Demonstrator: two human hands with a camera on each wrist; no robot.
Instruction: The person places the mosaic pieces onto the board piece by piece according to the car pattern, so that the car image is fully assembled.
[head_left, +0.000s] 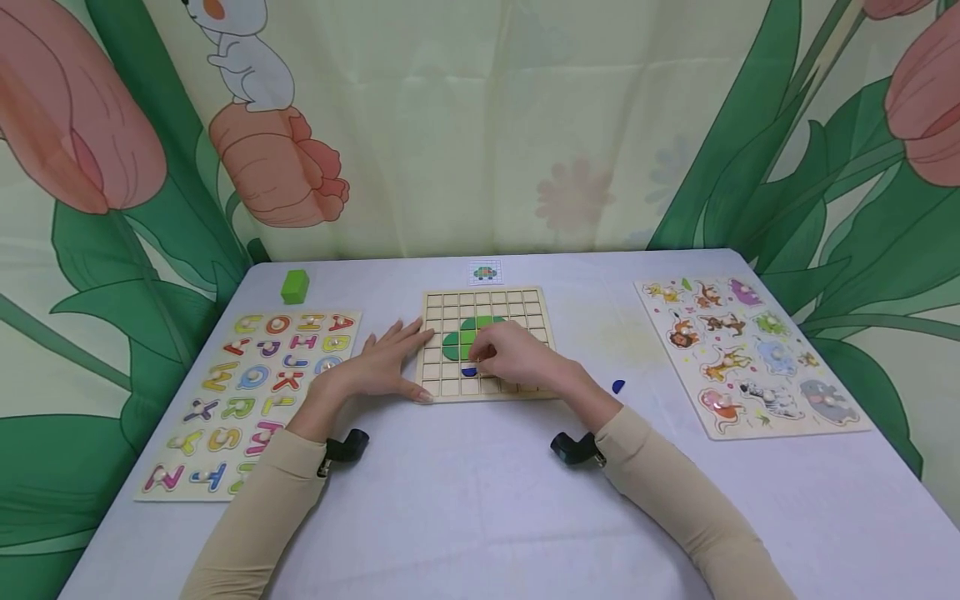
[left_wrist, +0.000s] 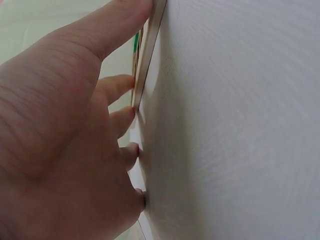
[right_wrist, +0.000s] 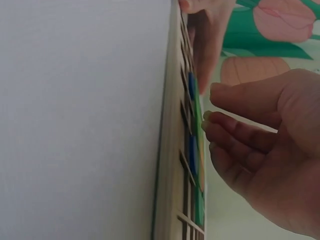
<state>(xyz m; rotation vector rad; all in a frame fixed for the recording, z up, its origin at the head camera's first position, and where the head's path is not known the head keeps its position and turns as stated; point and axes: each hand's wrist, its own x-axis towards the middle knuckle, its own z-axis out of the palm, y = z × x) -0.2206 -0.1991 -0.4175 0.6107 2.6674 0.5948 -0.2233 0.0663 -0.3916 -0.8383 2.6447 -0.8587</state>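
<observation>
A wooden grid board (head_left: 442,387) lies in the middle of the table, with green pieces (head_left: 453,346) set in its cells. On its near side is a blue half-round piece (head_left: 468,372); the right wrist view shows a second blue piece (right_wrist: 193,155) on the board. My left hand (head_left: 378,362) is spread at the board's left edge, thumb and fingertips touching it. Over the board is my right hand (head_left: 517,354), its fingers loosely bent. In the right wrist view its thumb and fingertips (right_wrist: 206,125) stand apart, with nothing visible between them. The hand hides part of the green shape.
Right of the board another blue half-round piece (head_left: 618,386) lies on the table. A small picture card (head_left: 485,272) is behind the board. An alphabet puzzle (head_left: 255,400) and a green block (head_left: 296,287) are at left, an animal puzzle (head_left: 750,358) at right.
</observation>
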